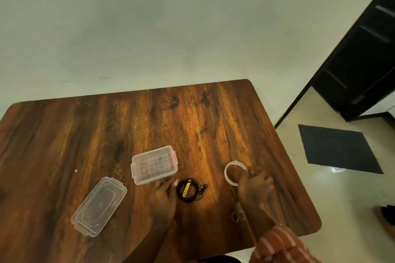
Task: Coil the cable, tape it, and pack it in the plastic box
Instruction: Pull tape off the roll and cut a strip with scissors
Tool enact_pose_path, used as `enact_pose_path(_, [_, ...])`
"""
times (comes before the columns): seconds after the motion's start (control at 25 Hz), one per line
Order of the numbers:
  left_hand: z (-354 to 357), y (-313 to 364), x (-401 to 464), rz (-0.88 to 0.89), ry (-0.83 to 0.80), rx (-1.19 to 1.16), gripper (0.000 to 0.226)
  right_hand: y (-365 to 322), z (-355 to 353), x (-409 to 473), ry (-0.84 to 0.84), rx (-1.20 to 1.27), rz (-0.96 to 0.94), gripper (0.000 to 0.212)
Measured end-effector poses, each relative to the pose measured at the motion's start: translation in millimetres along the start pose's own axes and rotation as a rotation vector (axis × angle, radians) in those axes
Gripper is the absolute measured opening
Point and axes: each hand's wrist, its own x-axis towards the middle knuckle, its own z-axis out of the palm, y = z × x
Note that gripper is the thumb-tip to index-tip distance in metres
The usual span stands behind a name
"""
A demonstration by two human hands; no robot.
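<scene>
A black cable [189, 190] lies coiled on the wooden table, with a yellow tag across the coil. My left hand [163, 196] rests flat just left of the coil, fingertips touching its edge. A clear tape roll [235, 172] lies to the right. My right hand [254, 188] covers the roll's near edge, fingers on it. The open clear plastic box [154, 164] stands behind the coil, and nothing can be seen inside it. Its lid [98, 206] lies apart at the front left.
Small scissors [238, 215] with clear handles lie near my right forearm. The table [106, 130] ends close on the right, with pale floor, a dark mat [337, 148] and a black cabinet [363, 60] beyond. A wall stands behind the table.
</scene>
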Motion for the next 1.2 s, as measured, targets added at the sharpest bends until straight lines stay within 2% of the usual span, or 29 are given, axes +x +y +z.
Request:
enact_pose_path(0.04, [-2.6,6.5,0.4,0.027,0.014,0.005,0.019,2.7,-7.1,12.9,-0.078,-0.060,-0.024,0.050])
enact_pose_path(0.12, [-8.3,26.6,6.6,0.059,0.004,-0.027,0.016,4.3,-12.4,24.9,-0.287,-0.029,-0.142,0.032])
enact_pose_path(0.16, [-12.1,39.9,12.2,0.072,-0.015,-0.058,0.014,0.7,-13.3,20.8,-0.337,0.049,-0.161,0.022])
enact_pose_path(0.24, [-21.1,70.5,24.7,0.107,-0.067,-0.141,0.014,-11.3,-12.4,3.2,-0.327,0.247,-0.146,0.007])
enact_pose_path(0.4, [-46.3,124.0,33.7,0.130,-0.127,-0.303,0.018,-50.5,-9.0,-53.7,-0.316,0.562,-0.147,0.021])
enact_pose_path(0.52, [-72.4,139.2,22.3,0.241,-0.093,-0.310,0.042,-77.6,-17.0,-83.8,-0.254,0.698,-0.339,0.022])
enact_pose_path(0.64, [-94.1,139.1,10.5,0.384,0.042,-0.269,0.040,-98.3,-29.7,-104.4,-0.162,0.794,-0.463,0.023])
enact_pose_path(0.76, [-116.1,139.3,12.8,0.389,0.179,-0.304,0.033,-112.0,-40.4,-124.3,-0.149,0.880,-0.601,0.019])
enact_pose_path(0.92, [-144.5,145.7,18.7,0.352,0.163,-0.317,0.034,-122.1,-47.1,-142.5,-0.191,0.841,-0.740,0.030])
enact_pose_path(1.04, [-152.2,155.0,20.2,0.297,0.225,-0.405,0.016,-127.1,-44.6,-147.8,-0.234,0.796,-0.777,0.043])
enact_pose_path(1.2, [-157.2,164.0,19.3,0.263,0.266,-0.496,0.009,-127.6,-48.3,-149.6,-0.177,0.735,-0.924,0.036])
